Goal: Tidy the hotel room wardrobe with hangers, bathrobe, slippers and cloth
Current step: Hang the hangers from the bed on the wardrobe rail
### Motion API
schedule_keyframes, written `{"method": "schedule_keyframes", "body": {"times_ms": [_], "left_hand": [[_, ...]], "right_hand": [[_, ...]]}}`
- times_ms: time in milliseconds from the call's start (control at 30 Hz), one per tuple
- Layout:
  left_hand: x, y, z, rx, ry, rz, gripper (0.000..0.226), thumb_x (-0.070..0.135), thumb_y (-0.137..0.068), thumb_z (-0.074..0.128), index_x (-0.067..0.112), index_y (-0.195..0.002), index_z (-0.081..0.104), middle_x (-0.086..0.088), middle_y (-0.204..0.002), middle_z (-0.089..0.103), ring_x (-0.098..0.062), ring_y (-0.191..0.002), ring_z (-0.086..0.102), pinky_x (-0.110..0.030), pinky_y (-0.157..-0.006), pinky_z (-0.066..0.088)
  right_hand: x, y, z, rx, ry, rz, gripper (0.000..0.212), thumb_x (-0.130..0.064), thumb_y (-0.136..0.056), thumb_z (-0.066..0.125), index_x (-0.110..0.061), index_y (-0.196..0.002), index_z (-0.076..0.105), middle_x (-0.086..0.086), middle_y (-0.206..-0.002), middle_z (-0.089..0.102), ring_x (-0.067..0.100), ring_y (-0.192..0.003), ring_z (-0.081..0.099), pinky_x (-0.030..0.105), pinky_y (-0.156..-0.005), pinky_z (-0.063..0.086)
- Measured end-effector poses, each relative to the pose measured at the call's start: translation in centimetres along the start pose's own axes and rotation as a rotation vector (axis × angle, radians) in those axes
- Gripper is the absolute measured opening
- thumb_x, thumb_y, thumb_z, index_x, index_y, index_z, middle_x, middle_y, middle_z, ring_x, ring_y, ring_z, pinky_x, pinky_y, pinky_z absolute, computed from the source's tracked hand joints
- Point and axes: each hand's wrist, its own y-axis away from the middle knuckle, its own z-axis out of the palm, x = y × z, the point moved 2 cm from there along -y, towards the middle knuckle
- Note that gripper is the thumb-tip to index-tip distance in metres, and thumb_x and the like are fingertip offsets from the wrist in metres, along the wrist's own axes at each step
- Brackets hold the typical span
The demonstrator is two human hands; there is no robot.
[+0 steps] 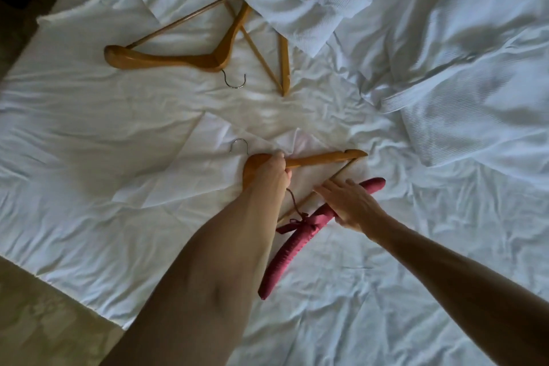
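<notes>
the tidying looks barely begun: everything in view lies on the bed sheet (89, 134) rather than in any wardrobe, which is out of sight. the left hand (269, 171) is clamped around the neck of a wooden hanger (323, 159), just below its metal hook. the right hand (346, 202) rests with fingers spread on a padded red hanger (285, 244) that lies partly under the wooden one; whether it grips or only presses down is hard to tell. two more wooden hangers (178, 59) lie crossed further up the bed, untouched. a crumpled white bathrobe (445, 38), or so it seems, is heaped at the upper right, not hung. no slippers are visible. gathering the hangers seems the step in hand; hanging and folding remain.
</notes>
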Motion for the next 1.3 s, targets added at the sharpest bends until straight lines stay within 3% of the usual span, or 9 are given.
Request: {"method": "schedule_keyframes", "body": {"times_ms": [133, 267, 367, 433, 600, 800, 900, 967, 1300], "left_hand": [[1.4, 0.9, 0.4, 0.076, -0.142, 0.104, 0.04, 0.016, -0.095, 0.059, -0.003, -0.13, 0.057, -0.02, -0.128, 0.064, -0.031, -0.113, 0.067, -0.016, -0.05, 0.051], [3.7, 2.6, -0.8, 0.201, -0.179, 0.16, 0.062, 0.052, -0.072, 0.072, 0.01, -0.117, 0.063, -0.006, -0.117, 0.07, -0.026, -0.102, 0.069, -0.037, -0.089, 0.057], [6.2, 8.0, -2.0, 0.291, -0.207, 0.298, 0.06, 0.047, -0.078, 0.076, 0.006, -0.12, 0.062, -0.003, -0.117, 0.068, -0.026, -0.107, 0.065, -0.04, -0.097, 0.053], [7.7, 11.8, -3.4, 0.327, -0.288, 0.369, 0.055, 0.047, -0.085, 0.071, 0.004, -0.118, 0.062, -0.001, -0.112, 0.065, -0.025, -0.106, 0.064, -0.036, -0.093, 0.052], [8.7, 21.3, -7.8, 0.307, -0.29, 0.505, 0.026, 0.038, -0.085, 0.069, 0.012, -0.08, 0.069, -0.007, -0.087, 0.074, -0.021, -0.076, 0.067, -0.03, -0.067, 0.052], [4.1, 32.7, -10.3, 0.102, -0.313, 0.647, 0.016, 0.024, -0.085, 0.072, 0.012, -0.074, 0.07, 0.004, -0.063, 0.065, -0.004, -0.052, 0.054, -0.018, -0.052, 0.04], [1.4, 37.1, -11.0, 0.039, -0.312, 0.712, 0.014, 0.026, -0.083, 0.074, 0.013, -0.078, 0.074, 0.004, -0.069, 0.069, -0.008, -0.065, 0.06, -0.02, -0.061, 0.045], [-0.3, 39.7, -11.9, 0.035, -0.307, 0.739, 0.019, 0.03, -0.086, 0.073, 0.012, -0.079, 0.073, 0.007, -0.065, 0.067, -0.005, -0.061, 0.059, -0.018, -0.058, 0.043], [-8.8, 47.5, -23.6, 0.182, -0.128, 0.777, 0.026, 0.032, -0.092, 0.067, 0.008, -0.086, 0.071, 0.006, -0.062, 0.059, -0.006, -0.056, 0.05, -0.017, -0.056, 0.038]], "right_hand": [[0.3, 4.9, 0.6, -0.037, -0.062, 0.032, 0.05, -0.023, -0.063, 0.088, -0.018, -0.108, 0.068, -0.002, -0.098, 0.063, 0.019, -0.088, 0.062, 0.033, -0.072, 0.054], [1.0, 11.0, -0.4, -0.092, -0.174, 0.251, 0.015, -0.023, -0.083, 0.07, -0.02, -0.098, 0.068, -0.005, -0.097, 0.053, 0.013, -0.09, 0.054, 0.027, -0.066, 0.047], [1.5, 15.4, -2.3, -0.013, -0.304, 0.503, 0.015, -0.026, -0.084, 0.07, -0.019, -0.096, 0.067, -0.006, -0.091, 0.052, 0.013, -0.076, 0.052, 0.027, -0.062, 0.041], [1.3, 18.1, -4.1, 0.021, -0.449, 0.695, 0.015, -0.027, -0.081, 0.07, -0.02, -0.094, 0.066, -0.004, -0.084, 0.062, 0.018, -0.071, 0.059, 0.028, -0.062, 0.042], [-1.1, 23.4, -10.2, 0.223, -0.688, 0.896, 0.023, -0.033, -0.075, 0.071, -0.022, -0.091, 0.058, -0.003, -0.071, 0.061, 0.022, -0.066, 0.061, 0.029, -0.058, 0.045], [-8.3, 27.1, -17.8, 0.569, -1.102, 0.734, 0.033, -0.029, -0.08, 0.076, -0.023, -0.105, 0.056, -0.004, -0.08, 0.064, 0.017, -0.065, 0.062, 0.029, -0.056, 0.048], [-12.0, 27.5, -20.0, 0.46, -1.54, 0.672, 0.029, -0.026, -0.084, 0.075, -0.004, -0.101, 0.068, 0.006, -0.079, 0.062, 0.019, -0.068, 0.058, 0.041, -0.066, 0.053], [-14.4, 28.0, -21.2, 0.386, -1.669, 0.632, 0.028, -0.025, -0.084, 0.074, -0.001, -0.097, 0.069, 0.008, -0.08, 0.058, 0.019, -0.071, 0.055, 0.037, -0.067, 0.049], [-26.2, 30.8, -25.0, 0.232, -1.445, 0.164, 0.027, -0.035, -0.088, 0.072, -0.009, -0.094, 0.068, -0.002, -0.077, 0.062, 0.011, -0.069, 0.059, 0.019, -0.062, 0.045]]}}
